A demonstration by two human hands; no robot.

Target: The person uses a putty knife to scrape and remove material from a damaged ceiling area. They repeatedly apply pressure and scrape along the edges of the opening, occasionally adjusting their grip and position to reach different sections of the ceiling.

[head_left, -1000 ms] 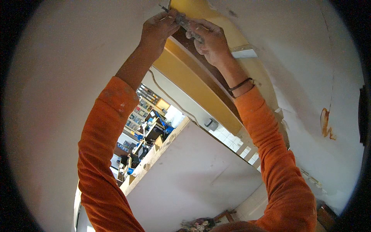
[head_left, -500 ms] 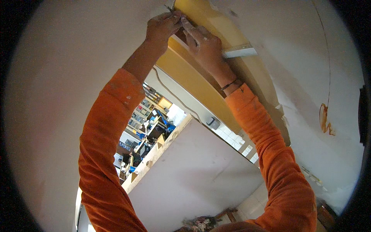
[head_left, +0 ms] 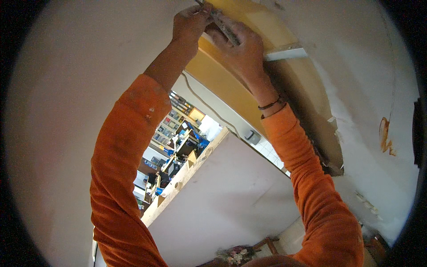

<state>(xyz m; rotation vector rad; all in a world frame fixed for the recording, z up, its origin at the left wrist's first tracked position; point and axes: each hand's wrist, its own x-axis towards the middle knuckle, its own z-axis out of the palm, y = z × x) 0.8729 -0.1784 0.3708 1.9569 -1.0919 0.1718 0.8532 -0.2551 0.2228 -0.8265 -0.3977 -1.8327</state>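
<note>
arms (head_left: pixel 129 155) raised overhead | left hand (head_left: pixel 190 24) pinching | right hand (head_left: pixel 246 48) just beside it

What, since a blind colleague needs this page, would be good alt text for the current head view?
The person's left hand and right hand are raised together by a yellow panel, the right holding a slim grey object of unclear kind. Orange sleeves frame a pale board, with a cluttered room beyond its edge.

Cluttered desks (head_left: pixel 181 139), filled shelves (head_left: pixel 166 130) and white tiled floor (head_left: pixel 268 151)
</note>
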